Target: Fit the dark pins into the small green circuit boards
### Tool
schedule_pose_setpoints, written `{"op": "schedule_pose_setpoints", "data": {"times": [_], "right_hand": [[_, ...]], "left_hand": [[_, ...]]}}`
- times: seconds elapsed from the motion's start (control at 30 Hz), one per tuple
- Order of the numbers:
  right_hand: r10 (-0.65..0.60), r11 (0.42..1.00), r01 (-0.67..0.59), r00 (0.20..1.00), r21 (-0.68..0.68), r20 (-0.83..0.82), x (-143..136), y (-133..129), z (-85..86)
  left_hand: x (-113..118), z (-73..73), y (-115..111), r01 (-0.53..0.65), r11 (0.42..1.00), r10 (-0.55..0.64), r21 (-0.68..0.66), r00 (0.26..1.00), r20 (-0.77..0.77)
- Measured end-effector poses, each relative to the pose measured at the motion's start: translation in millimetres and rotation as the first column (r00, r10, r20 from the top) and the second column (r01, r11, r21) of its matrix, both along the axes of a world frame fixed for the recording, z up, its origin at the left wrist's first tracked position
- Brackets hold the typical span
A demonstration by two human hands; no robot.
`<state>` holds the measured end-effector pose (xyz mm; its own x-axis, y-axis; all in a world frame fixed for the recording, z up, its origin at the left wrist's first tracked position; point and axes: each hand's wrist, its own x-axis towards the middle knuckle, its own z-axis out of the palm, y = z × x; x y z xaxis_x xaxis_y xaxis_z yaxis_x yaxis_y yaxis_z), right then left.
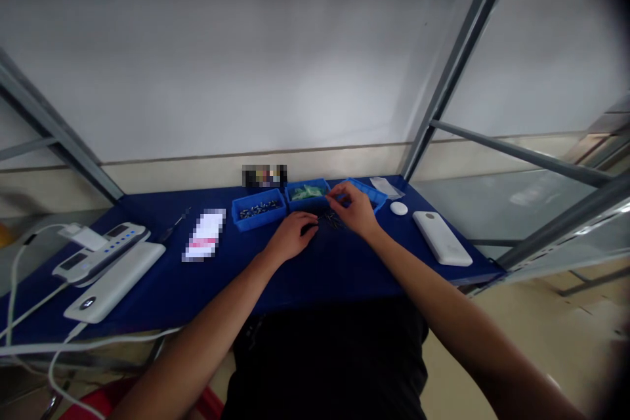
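**Two Hands Work Beside Small Blue Bins**

A blue table [344, 275] spans the middle of the frame, its back edge along the pale wall [256, 79] and its front edge just before a person's dark clothing at bottom center. Bare tabletop stretches from the hands down to that edge, with another patch between the right forearm and a white power bank [441, 239] at the right. A white disc [398, 209] and a clear bag [386, 188] lie near the table's far right corner. At left, a phone [205, 235], a power strip [103, 252] and a second power bank [115, 282] take up the surface.

At center, a small pile of dark parts [331, 219] lies on the table between the hands, just in front of the middle bin [302, 205], which holds green pieces [306, 192]. The left hand [295, 235] rests loosely curled at the pile's left; the right hand [352, 207] is above its right side, thumb and forefinger drawn together near the bin. Whether either grips a part cannot be told. The left bin [260, 220] holds metal pieces [258, 209]; the right forearm and hand partly cover the right bin [378, 197].
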<state>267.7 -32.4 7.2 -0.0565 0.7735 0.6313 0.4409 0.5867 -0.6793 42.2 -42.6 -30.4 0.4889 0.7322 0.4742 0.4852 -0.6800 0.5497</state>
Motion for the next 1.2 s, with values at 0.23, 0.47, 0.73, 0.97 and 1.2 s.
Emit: {"op": "schedule_pose_setpoints", "data": {"times": [0.23,0.47,0.73,0.97,1.2], "right_hand": [[-0.485,0.869,0.409,0.812,0.276,0.324,34.4,6.1,3.4],[-0.243,0.956,0.160,0.901,0.245,0.360,21.7,3.9,1.5],[0.263,0.957,-0.290,0.881,0.010,0.393,-2.8,-3.0,-11.5],[0.295,0.953,-0.273,0.936,-0.134,0.193,-9.8,-4.1,-14.0],[0.222,0.975,-0.223,0.961,-0.013,0.166,-8.9,-4.5,-10.3]], "left_hand": [[-1.5,6.3,-0.4,-0.015,0.999,0.014,-0.031,1.000,-0.008],[-2.7,10.1,-0.7,-0.034,0.998,0.037,-0.060,0.998,0.059],[-0.8,14.2,-2.9,-0.066,0.984,0.112,-0.163,0.950,0.291],[-0.1,12.6,-0.3,-0.008,0.968,0.118,-0.250,0.896,0.427],[-0.1,13.5,-1.1,0.004,0.949,0.146,-0.315,0.881,0.450]]}}
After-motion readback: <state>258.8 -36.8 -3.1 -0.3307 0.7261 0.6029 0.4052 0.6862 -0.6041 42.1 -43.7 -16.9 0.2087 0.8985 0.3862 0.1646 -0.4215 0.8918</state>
